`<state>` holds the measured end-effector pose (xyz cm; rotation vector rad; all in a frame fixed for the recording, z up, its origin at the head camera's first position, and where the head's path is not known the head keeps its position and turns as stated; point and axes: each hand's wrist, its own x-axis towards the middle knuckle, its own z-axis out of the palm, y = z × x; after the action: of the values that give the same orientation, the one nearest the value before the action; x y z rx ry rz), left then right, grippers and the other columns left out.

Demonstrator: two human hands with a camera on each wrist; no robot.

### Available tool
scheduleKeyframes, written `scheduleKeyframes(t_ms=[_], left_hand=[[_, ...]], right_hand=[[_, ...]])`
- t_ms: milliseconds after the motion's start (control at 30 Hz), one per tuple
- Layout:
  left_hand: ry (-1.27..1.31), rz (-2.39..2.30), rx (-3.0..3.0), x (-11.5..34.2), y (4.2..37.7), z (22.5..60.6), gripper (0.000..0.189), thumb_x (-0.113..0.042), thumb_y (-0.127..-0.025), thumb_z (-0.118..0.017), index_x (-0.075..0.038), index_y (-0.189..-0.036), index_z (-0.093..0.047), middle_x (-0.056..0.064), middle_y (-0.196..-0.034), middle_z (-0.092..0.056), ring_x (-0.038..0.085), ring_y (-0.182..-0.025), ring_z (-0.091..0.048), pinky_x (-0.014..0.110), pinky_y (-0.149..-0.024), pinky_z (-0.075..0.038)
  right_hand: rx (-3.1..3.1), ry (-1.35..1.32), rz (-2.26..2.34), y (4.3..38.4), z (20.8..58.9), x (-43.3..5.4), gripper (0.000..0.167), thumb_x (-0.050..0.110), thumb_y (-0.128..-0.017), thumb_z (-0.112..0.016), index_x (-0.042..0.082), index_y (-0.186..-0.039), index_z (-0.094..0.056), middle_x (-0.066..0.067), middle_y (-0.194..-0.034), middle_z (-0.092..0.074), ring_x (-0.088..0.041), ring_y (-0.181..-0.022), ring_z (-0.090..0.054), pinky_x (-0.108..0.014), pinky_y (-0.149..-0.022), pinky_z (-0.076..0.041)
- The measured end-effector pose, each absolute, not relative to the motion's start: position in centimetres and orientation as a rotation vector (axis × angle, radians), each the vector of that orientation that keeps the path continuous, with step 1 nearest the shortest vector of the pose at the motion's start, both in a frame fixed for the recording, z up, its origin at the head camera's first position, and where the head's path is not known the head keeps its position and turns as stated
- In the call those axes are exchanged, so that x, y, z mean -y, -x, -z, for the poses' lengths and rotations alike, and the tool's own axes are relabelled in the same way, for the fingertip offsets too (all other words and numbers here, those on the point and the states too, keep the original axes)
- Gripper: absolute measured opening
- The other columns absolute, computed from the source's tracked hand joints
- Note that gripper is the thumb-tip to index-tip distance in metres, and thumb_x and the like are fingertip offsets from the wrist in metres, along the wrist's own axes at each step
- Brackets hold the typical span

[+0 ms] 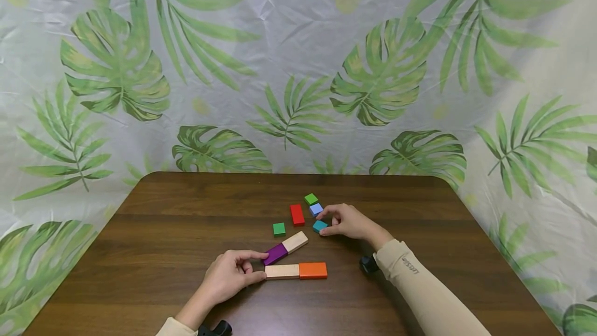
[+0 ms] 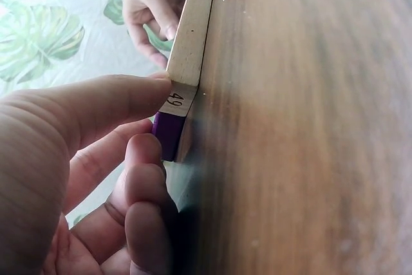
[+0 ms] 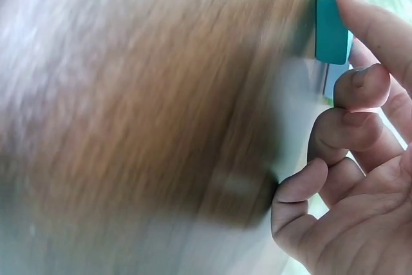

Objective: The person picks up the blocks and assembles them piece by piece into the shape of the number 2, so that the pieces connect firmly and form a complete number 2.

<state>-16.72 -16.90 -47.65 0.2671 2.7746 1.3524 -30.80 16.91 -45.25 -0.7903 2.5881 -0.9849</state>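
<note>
My left hand (image 1: 228, 275) touches two blocks. Its thumb is against the left end of a plain wooden block (image 1: 282, 272), and its index finger lies at the left end of a purple block (image 1: 275, 254). A number marks that wooden end in the left wrist view. An orange block (image 1: 313, 270) continues the near wooden piece end to end; another plain wooden block (image 1: 295, 242) continues the purple one at a slant. My right hand (image 1: 347, 221) pinches a teal block (image 3: 331, 30) between thumb and index finger, at the table's surface.
On the dark wooden table (image 1: 154, 242), beyond the slanted pair, are a green block (image 1: 279, 229), a red block (image 1: 297, 215), a light blue block (image 1: 316, 209) and a lighter green block (image 1: 311, 199). A leaf-patterned cloth (image 1: 298, 66) hangs behind the table.
</note>
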Motion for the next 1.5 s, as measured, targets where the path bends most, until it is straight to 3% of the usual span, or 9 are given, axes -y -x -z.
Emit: scheduleKeyframes(t_ms=[1500], left_hand=[[-0.268,-1.353,-2.78,16.9,16.5,47.6,0.033,-0.035,-0.081,-0.094,-0.032,-0.112,-0.084,-0.011,-0.065,-0.062,0.002,-0.053,-0.043,0.022,-0.052,-0.031]], right_hand=[[-2.511,0.888,0.965,30.4,45.1,-14.4,0.032,0.022,-0.098,-0.08,0.011,-0.129,-0.075,0.005,-0.066,-0.045,-0.008,-0.059,-0.039,-0.023,-0.062,-0.036]])
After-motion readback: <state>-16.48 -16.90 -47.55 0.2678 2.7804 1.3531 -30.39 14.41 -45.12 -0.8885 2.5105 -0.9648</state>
